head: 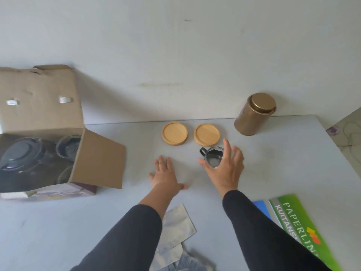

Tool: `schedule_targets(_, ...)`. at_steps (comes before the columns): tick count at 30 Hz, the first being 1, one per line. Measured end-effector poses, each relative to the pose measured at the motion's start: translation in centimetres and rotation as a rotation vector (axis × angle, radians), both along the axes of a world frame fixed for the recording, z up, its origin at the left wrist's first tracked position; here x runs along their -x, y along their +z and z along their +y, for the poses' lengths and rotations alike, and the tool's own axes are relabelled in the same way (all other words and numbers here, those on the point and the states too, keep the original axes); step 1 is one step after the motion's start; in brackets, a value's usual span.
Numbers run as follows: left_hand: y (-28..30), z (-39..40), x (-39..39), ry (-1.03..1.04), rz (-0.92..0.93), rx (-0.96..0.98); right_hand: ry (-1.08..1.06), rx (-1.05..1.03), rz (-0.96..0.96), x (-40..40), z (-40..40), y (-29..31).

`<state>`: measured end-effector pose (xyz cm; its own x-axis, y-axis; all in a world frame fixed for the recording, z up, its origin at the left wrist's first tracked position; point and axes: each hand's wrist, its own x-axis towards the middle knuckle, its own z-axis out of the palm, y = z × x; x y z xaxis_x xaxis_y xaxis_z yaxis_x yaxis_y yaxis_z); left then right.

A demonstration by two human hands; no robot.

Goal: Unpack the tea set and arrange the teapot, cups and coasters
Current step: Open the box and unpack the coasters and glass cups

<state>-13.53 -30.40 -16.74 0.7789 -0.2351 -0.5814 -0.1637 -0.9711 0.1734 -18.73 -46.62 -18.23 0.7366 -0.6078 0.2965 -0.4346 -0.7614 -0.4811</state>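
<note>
Right hand (224,169) spread over glass cup (214,158) near 2 coasters (174,133)

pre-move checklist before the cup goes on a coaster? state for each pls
1. Right hand around the glass cup: fingers spread, firm grip cannot tell.
2. Right coaster bare and flat: ok.
3. Left coaster bare: ok.
4. Path from cup to right coaster clear: ok.
5. Left hand flat on the table, holding nothing: ok.
6. Teapot unpacked from the box: not ok.
</note>
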Motion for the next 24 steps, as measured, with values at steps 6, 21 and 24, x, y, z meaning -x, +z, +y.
schedule_targets(6, 3.7, 3.2, -1.2, -0.088, -0.174, 0.054, 0.166, 0.155, -0.126, -1.6, 1.6, 4.9)
schedule_targets(21, 9.7, 29.3, -10.2, -0.015, -0.479, 0.106, 0.609, 0.194, -0.068, -10.6, 28.6, 10.3)
schedule_targets(24, 8.7, 32.6, -10.8, -0.007, -0.449, 0.108, 0.561, 0.218, 0.167, -11.7, 31.7, 9.5)
